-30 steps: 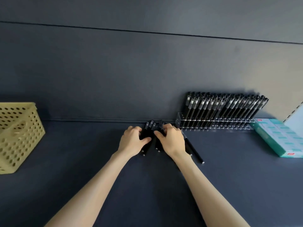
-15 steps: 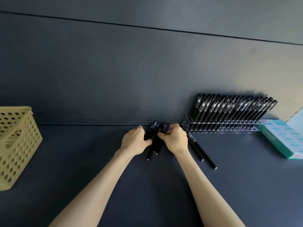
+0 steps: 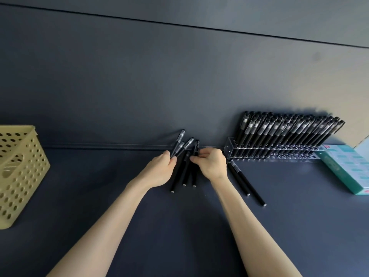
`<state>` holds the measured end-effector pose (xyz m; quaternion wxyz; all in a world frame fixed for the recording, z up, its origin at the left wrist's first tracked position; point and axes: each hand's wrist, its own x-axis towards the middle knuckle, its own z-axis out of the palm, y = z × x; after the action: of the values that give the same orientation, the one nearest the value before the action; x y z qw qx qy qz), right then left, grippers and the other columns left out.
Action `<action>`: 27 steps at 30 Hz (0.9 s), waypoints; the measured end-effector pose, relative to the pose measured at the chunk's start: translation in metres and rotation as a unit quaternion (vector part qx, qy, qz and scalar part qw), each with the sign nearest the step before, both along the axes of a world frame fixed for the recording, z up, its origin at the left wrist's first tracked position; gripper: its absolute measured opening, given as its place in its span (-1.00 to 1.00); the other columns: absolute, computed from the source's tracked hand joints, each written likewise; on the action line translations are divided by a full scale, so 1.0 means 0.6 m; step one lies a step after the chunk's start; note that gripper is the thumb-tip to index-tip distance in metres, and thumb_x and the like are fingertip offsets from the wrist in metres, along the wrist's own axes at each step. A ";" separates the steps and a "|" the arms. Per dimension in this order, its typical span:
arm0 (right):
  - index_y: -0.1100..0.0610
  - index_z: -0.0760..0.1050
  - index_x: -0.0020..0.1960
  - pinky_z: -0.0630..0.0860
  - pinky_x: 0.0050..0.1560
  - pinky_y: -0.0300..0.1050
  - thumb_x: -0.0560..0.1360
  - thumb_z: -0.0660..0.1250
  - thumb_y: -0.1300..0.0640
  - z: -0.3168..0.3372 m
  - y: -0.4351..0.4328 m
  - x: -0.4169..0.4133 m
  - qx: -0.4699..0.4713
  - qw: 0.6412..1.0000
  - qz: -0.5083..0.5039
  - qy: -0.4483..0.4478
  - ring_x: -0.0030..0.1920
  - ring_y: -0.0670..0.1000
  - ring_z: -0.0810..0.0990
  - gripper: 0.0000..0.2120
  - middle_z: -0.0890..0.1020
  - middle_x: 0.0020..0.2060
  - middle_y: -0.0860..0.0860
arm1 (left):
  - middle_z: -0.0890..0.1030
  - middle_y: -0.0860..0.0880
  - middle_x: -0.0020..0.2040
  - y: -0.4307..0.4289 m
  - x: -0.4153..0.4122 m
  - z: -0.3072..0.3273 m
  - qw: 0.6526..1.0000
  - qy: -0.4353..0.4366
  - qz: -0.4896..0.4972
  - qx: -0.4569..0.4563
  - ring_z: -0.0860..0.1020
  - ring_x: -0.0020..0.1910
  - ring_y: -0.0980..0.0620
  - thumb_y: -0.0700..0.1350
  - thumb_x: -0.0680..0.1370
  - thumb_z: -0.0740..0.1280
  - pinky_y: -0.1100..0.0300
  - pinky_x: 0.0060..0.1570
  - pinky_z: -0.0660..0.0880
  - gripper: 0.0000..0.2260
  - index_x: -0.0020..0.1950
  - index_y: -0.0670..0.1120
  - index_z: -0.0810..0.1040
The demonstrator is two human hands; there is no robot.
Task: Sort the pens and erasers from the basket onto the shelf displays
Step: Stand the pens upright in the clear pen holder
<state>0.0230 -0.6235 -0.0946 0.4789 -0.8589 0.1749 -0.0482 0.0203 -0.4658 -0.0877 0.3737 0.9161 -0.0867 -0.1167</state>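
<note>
My left hand [image 3: 159, 168] curls round a fan of pens [image 3: 179, 147] while my right hand [image 3: 211, 164] pinches what looks like one pen [image 3: 196, 148] free of it; overlap hides the count. Two loose pens [image 3: 242, 181] lie just right of my right fingers. Beyond them is the crowded rack [image 3: 259, 153], where I'd need to find an open slot before seating the pen.

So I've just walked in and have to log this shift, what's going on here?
A person is sorting black pens on a dark shelf. The left hand grips a fanned bunch of pens, while the right hand pinches one pen beside it. Two loose pens lie to the right. The rack behind them holds a long row of pens, a box sits beside it, and the basket stands far left.
</note>
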 end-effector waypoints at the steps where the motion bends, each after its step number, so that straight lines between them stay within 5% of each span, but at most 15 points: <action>1: 0.15 0.57 0.05 0.48 0.12 -0.08 0.36 0.49 0.11 0.004 -0.002 -0.002 0.030 0.999 -0.004 -0.018 -0.02 0.00 0.60 -0.71 0.64 -0.15 -0.04 | 0.49 -0.06 -0.18 0.000 -0.003 0.003 1.000 0.005 0.002 -0.030 0.47 -0.21 -0.03 -0.01 0.66 0.04 0.10 -0.14 0.42 -0.69 0.01 -0.25 0.36; 4: 0.13 0.56 0.02 0.51 -0.03 -0.13 0.40 0.47 0.17 0.026 -0.012 -0.016 0.135 0.987 0.007 -0.088 -0.18 -0.07 0.58 -0.79 0.63 -0.22 -0.03 | 0.40 -0.02 -0.30 -0.014 -0.018 0.018 0.980 0.050 0.019 -0.191 0.30 -0.47 0.11 -0.05 0.66 0.08 0.26 -0.50 0.29 -0.77 0.18 -0.19 0.35; 8: 0.18 0.45 0.19 0.53 -0.21 -0.23 0.43 0.43 0.27 0.059 -0.051 -0.050 0.217 0.962 0.038 -0.163 -0.29 -0.08 0.54 -0.64 0.61 -0.25 -0.01 | 0.34 0.01 -0.34 -0.063 -0.042 0.037 0.933 0.077 0.040 -0.349 0.16 -0.51 0.14 -0.07 0.65 0.14 0.31 -0.56 0.07 -0.79 0.13 -0.18 0.43; 12: 0.05 0.35 0.31 0.56 -0.16 -0.13 0.40 0.44 0.32 0.081 -0.109 -0.077 0.259 0.938 0.052 -0.222 -0.35 -0.07 0.55 -0.45 0.59 -0.29 -0.04 | 0.21 0.05 -0.44 -0.125 -0.071 0.044 0.932 0.066 0.003 -0.355 0.14 -0.52 0.12 -0.04 0.60 0.26 0.26 -0.55 0.05 -0.78 -0.14 -0.17 0.40; 16: -0.06 0.27 0.39 0.57 -0.15 -0.20 0.41 0.44 0.31 0.095 -0.187 -0.105 0.257 0.932 0.075 -0.245 -0.36 -0.04 0.55 -0.33 0.57 -0.29 -0.01 | 0.22 0.06 -0.48 -0.198 -0.095 0.048 0.937 0.053 -0.022 -0.346 0.15 -0.52 0.09 -0.08 0.57 0.32 0.26 -0.55 0.06 -0.81 -0.14 -0.19 0.52; 22: 0.06 0.40 0.22 0.57 -0.20 -0.15 0.49 0.35 0.28 0.107 -0.332 -0.131 0.236 0.930 0.113 -0.260 -0.33 -0.04 0.59 -0.65 0.58 -0.29 0.01 | 0.23 0.06 -0.49 -0.337 -0.133 0.045 0.935 0.055 -0.028 -0.349 0.15 -0.53 0.10 -0.09 0.58 0.29 0.26 -0.54 0.05 -0.80 -0.08 -0.23 0.54; 27: 0.04 0.38 0.19 0.61 -0.19 -0.06 0.47 0.37 0.32 0.120 -0.414 -0.125 0.178 0.932 0.097 -0.301 -0.33 0.03 0.61 -0.63 0.53 -0.28 0.01 | 0.24 0.03 -0.41 -0.422 -0.153 0.028 0.906 0.057 0.073 -0.414 0.14 -0.51 0.12 -0.05 0.63 0.20 0.28 -0.54 0.04 -0.80 -0.06 -0.14 0.53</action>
<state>-0.0520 -0.8716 -0.0226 0.6561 -0.7179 -0.0562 -0.2258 -0.0715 -0.7191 -0.0711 0.7311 0.6746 -0.0384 -0.0946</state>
